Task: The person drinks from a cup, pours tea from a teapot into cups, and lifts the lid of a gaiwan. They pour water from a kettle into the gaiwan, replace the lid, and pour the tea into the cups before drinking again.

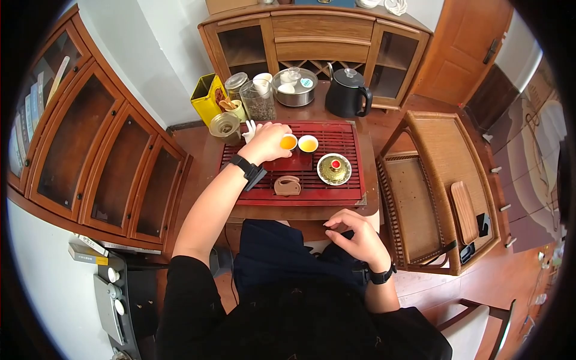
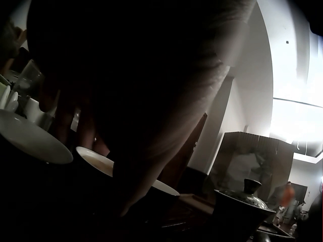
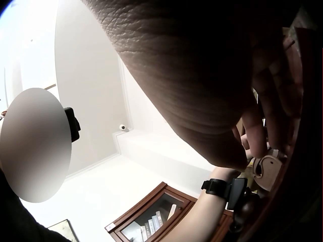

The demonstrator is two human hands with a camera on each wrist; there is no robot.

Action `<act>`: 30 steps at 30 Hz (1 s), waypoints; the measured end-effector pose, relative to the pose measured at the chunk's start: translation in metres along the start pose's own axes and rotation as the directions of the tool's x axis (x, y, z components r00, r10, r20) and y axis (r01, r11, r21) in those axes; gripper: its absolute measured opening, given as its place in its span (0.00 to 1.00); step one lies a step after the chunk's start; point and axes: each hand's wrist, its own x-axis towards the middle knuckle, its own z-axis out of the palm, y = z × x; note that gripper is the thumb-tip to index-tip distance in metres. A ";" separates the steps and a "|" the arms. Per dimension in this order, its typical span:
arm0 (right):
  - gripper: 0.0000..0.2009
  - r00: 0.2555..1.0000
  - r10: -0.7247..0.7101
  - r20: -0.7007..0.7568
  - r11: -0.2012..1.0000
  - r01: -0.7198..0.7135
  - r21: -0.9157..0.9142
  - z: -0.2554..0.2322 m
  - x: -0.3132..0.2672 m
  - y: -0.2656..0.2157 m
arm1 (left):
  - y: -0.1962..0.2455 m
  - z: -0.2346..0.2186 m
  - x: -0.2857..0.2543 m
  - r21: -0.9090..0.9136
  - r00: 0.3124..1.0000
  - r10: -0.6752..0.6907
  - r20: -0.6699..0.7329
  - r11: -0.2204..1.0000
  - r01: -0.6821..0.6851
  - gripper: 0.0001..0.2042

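In the head view my left hand (image 1: 269, 143) reaches over the red slatted tea tray (image 1: 258, 195). Thumb and fingers grip a small white teacup (image 1: 288, 142) of amber tea at its sides. A second teacup (image 1: 308, 144), with paler tea, stands just right of it. Nearer the tray's right side is a lidded gaiwan (image 1: 334, 168) with a red knob. A brown rounded piece with a cutout (image 1: 287, 186) lies at the front. My right hand (image 1: 357, 237) hovers over the lap before the tray, fingers loosely bent, holding nothing.
Behind the tray stand a yellow tin (image 1: 207, 96), glass jars (image 1: 259, 102), a steel pot with a glass lid (image 1: 294, 87) and a black kettle (image 1: 348, 93). To the right is a wicker cart (image 1: 414, 180); on the left, a wooden cabinet (image 1: 90, 138).
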 end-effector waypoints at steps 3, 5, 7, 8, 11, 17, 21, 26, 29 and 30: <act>0.08 1.000 0.007 -0.005 1.000 -0.007 -0.002 -0.001 -0.001 0.001 | -0.001 -0.004 -0.006 -0.031 0.997 0.012 -0.072 0.999 -0.014 0.23; 0.08 1.000 0.009 -0.002 1.000 -0.009 -0.011 -0.001 0.000 0.000 | 0.003 -0.012 -0.011 -0.095 0.986 0.035 -0.160 0.994 -0.051 0.23; 0.08 1.000 0.007 0.001 1.000 -0.007 -0.007 0.000 0.000 0.001 | 0.011 -0.026 -0.017 -0.129 0.985 0.049 -0.167 0.989 -0.071 0.23; 0.08 1.000 0.006 0.005 1.000 -0.006 -0.002 0.000 0.000 0.001 | 0.018 -0.035 -0.021 -0.162 0.983 0.062 -0.175 0.983 -0.091 0.22; 0.08 1.000 0.002 0.009 1.000 -0.002 0.000 0.000 0.002 0.002 | 0.037 -0.064 -0.035 -0.245 0.980 0.088 -0.178 0.961 -0.130 0.22; 0.08 0.997 0.056 0.043 0.998 -0.056 0.004 -0.001 0.003 -0.001 | 0.084 -0.116 -0.068 -0.288 0.965 0.196 -0.175 0.927 -0.240 0.23; 0.08 0.996 0.070 0.054 0.997 -0.070 0.005 -0.001 0.003 0.000 | 0.118 -0.146 -0.094 -0.388 0.931 0.306 -0.199 0.848 -0.362 0.24; 0.08 1.000 0.011 0.020 1.000 -0.012 0.015 0.003 0.004 0.005 | 0.152 -0.175 -0.125 -0.412 0.878 0.438 -0.193 0.776 -0.478 0.26; 0.08 1.000 -0.019 -0.008 0.999 0.019 -0.035 0.001 0.006 -0.005 | 0.168 -0.190 -0.141 -0.414 0.864 0.480 -0.152 0.763 -0.497 0.27; 0.08 1.000 -0.010 -0.011 1.000 0.010 -0.027 0.001 0.006 -0.006 | 0.171 -0.190 -0.144 -0.459 0.853 0.496 -0.160 0.728 -0.509 0.28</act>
